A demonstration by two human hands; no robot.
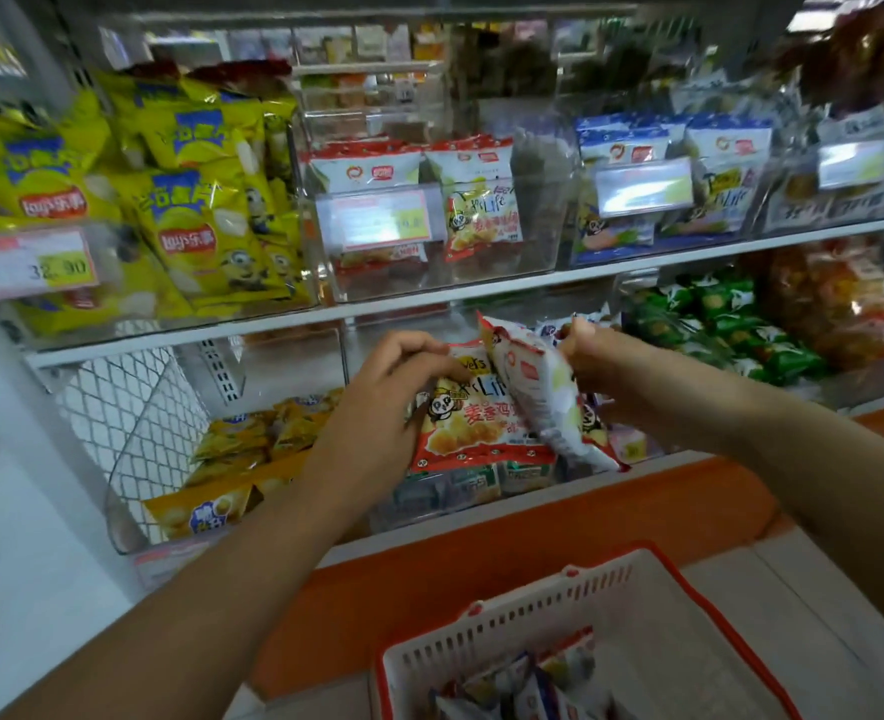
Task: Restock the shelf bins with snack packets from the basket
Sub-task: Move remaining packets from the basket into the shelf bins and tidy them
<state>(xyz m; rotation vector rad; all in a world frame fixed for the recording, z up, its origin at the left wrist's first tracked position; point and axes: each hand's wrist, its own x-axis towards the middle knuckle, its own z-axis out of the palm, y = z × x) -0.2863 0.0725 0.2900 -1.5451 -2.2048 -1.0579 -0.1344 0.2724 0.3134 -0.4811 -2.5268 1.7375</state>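
Setting: I stood at a shop shelf (481,294) lined with clear bins, an orange plinth (507,532) under it.
Basket: Nearest me, low and to the right, sat the white basket (507,613), with loose spare packets (523,688) lying in its bottom.
Left hand: My left hand (377,407) had its fingers curled over the top left corner of the flat packet (481,431), thumb across its face.
Right hand: My right hand (601,371) was closed, pinching the upper edge of the tilted packet (538,402).
Lower bin: Both packets were over the lower bin (377,517), the flat one face up on its stock.
Relation: The tilted packet stood on edge between my hands, its long axis running from far left down to near right, across the flat packet's right side. The right hand was the nearer, already gripping it.
Upper bin: Above, the upper bin (538,252) held matching packets (481,200) upright, and I judged it had room for more.
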